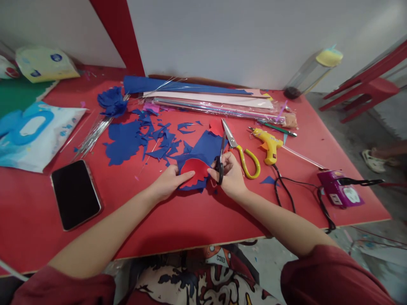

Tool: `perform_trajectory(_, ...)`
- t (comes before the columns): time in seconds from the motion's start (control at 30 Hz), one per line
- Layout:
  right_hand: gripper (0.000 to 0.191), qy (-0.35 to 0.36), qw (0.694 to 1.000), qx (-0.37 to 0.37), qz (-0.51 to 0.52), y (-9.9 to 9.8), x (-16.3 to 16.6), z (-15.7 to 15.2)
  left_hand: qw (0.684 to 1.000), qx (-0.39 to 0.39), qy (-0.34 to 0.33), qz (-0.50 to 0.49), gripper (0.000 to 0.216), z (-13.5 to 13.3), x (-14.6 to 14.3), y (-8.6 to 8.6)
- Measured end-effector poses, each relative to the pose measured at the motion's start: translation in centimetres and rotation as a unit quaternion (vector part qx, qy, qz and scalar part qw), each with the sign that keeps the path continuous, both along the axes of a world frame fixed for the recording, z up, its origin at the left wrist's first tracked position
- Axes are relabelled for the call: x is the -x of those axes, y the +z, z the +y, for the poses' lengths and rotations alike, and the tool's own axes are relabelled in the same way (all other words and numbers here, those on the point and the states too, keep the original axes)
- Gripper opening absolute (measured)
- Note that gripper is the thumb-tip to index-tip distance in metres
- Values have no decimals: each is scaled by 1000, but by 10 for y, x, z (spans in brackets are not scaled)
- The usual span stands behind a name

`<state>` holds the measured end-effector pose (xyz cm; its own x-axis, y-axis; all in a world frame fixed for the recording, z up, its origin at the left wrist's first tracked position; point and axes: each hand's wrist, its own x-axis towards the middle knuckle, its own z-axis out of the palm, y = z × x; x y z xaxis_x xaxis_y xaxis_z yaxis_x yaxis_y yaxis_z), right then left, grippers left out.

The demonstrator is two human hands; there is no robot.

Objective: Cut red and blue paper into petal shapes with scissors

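Two hands of mine meet at the red piece (194, 169), which lies over dark blue material (200, 185) close to the front of the bench (152, 228), probably kept there so that I can look straight down on its wavy edge. My left hand (165, 182) is closed in a pinch on the near-left side, thumb flat on the red face and fingers tucked under the layers, out of my sight; I take that grip as a way to stop red and blue sliding apart. My right hand (233, 176) is curled, with the black-handled scissors (221, 173) hooked in it and their blades pointing away from me, while thumb and fingertip come together at the red piece's right edge. I judge that this lets me steady the piece without putting the tool down. How far apart the blades are, I cannot tell.

Just beyond my right hand lie the yellow-handled scissors (241, 157), and to their right the yellow glue gun (269, 144), its cord trailing toward my side, both seemingly set within easy reach. Blue scraps (165, 148) litter the bench beyond my left hand, perhaps pushed aside for working room.
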<state>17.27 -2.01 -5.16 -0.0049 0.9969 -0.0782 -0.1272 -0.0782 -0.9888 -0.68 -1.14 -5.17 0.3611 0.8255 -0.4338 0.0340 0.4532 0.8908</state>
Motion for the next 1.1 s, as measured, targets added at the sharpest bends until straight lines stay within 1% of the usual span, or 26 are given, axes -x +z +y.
perform_trajectory(0.07, 46, 4, 1000, -3, -1, 0, 1, -1, 1000, -10, 3, 10, 33, 0, 0, -1)
perform_trajectory(0.17, 45, 1, 1000, -8, 0, 1, 1, -1, 998, -38, -2, 53, 30, 2, 3, 1)
perform_trajectory(0.3, 44, 5, 1000, 7, 5, 3, 1, 0, 994, -79, -34, 72, 26, 8, 7, 5)
perform_trajectory(0.43, 45, 24, 1000, 16, 14, 1, -1, 2, 978, -114, -26, 175, 29, 11, 10, 8)
perform_trajectory(0.5, 46, 33, 999, 22, 17, 0, -2, 3, 981, -108, -39, 156, 24, 10, 10, 9)
perform_trajectory(0.53, 47, 38, 999, 27, 20, 0, -2, 3, 986, -98, -52, 124, 21, 10, 9, 10)
perform_trajectory(0.6, 49, 53, 998, 37, 26, 0, -3, 4, 992, -75, -65, 74, 23, 8, 8, 11)
perform_trajectory(0.7, 51, 69, 996, 38, 32, -1, -2, 4, 994, -54, -60, 76, 27, 6, 7, 12)
perform_trajectory(0.83, 48, 75, 996, 19, 30, -2, -2, 2, 994, -54, -62, 78, 26, 5, 6, 10)
perform_trajectory(0.9, 47, 68, 997, 14, 28, -3, -2, 2, 992, -56, -62, 97, 24, 5, 6, 9)
perform_trajectory(1.0, 46, 38, 999, 11, 22, -3, -2, 4, 985, -88, -33, 146, 27, 6, 5, 9)
perform_trajectory(1.03, 46, 27, 999, 8, 21, -4, -3, 4, 984, -101, -30, 142, 30, 7, 5, 9)
perform_trajectory(1.1, 45, 2, 1000, 1, 20, -3, -3, 6, 987, -119, -41, 101, 30, 9, 6, 9)
